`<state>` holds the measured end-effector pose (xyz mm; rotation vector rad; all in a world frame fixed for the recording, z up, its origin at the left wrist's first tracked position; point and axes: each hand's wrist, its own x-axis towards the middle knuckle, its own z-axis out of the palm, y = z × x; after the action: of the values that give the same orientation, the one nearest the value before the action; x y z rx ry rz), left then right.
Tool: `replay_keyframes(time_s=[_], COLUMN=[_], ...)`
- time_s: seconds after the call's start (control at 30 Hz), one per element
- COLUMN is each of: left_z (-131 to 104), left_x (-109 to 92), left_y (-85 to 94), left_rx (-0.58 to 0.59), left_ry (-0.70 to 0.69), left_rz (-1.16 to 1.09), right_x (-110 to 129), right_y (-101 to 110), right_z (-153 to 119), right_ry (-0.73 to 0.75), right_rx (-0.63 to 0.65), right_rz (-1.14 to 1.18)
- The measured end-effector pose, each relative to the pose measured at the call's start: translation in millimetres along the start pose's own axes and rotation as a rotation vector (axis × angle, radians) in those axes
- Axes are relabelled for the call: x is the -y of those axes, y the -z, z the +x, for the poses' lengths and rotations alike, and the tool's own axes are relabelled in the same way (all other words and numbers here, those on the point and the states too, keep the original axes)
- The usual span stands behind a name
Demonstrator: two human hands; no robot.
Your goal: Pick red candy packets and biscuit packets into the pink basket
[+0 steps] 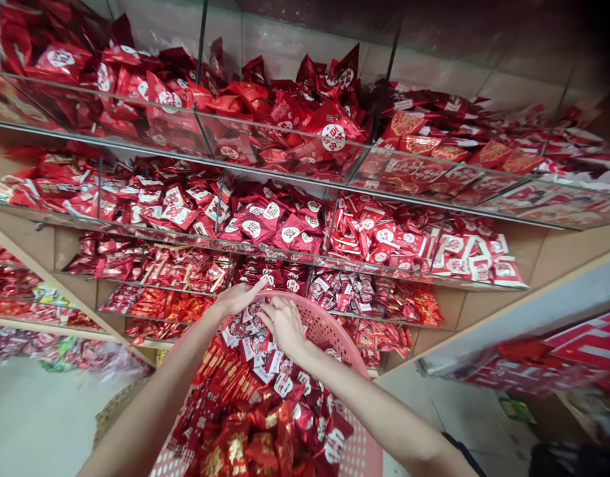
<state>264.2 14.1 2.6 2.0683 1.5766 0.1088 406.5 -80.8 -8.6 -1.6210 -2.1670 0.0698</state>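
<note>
A large pink plastic basket (342, 329) with a perforated wall is in front of me, heaped with small wrapped packets. At its far rim is my left hand (238, 298), thumb and fingers closed over the edge; part of the grip is hidden. Inside, my right hand (285, 324) lies on small white-and-red packets (259, 348), its fingers bent and somewhat apart. Nothing held shows in that hand. Nearer to me in the basket are orange-red stick packets (225, 374), dark red packets (337, 440) with white labels, and shiny red-and-gold packets (255, 444).
Stepped shelves with clear dividers hold red packets (269, 215) of many kinds across the view. A low glass front (285, 142) edges the upper shelf. Bagged goods (66, 348) lie at lower left by the pale floor (31, 411). Red packaging (528, 358) stands at right.
</note>
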Motion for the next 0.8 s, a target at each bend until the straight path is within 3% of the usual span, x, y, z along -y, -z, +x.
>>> replay_keyframes(time_s=[0.2,0.37,0.43,0.5,0.57,0.6,0.67,0.8], left_z=[2,1,1,2,2,2,3,2], left_x=[0,0,0,0,1,1,1,1], left_y=[0.7,0.4,0.5,0.5,0.2,0.0,-0.4,-0.1], left_rx=[0.022,0.029,0.022,0.014,0.017,0.021,0.018,0.012], left_ry=[-0.012,-0.022,-0.008,0.018,0.030,0.025,0.010,0.000], left_rz=[-0.015,-0.038,-0.037,-0.027,-0.021,-0.022,-0.029,-0.033], right_x=[3,-13,-34,-62,-91,-105,-126,-147], right_y=[1,21,31,36,37,36,32,21], right_z=[-4,-2,4,10,14,15,14,14], right_ry=[-0.006,-0.076,-0.204,-0.485,-0.866,-0.966,-1.082,-1.142], right_rx=[0.025,-0.154,-0.287,-0.392,-0.390,-0.370,-0.335,-0.290], right_rz=[-0.036,0.240,0.464,0.759,1.064,1.130,1.196,1.244])
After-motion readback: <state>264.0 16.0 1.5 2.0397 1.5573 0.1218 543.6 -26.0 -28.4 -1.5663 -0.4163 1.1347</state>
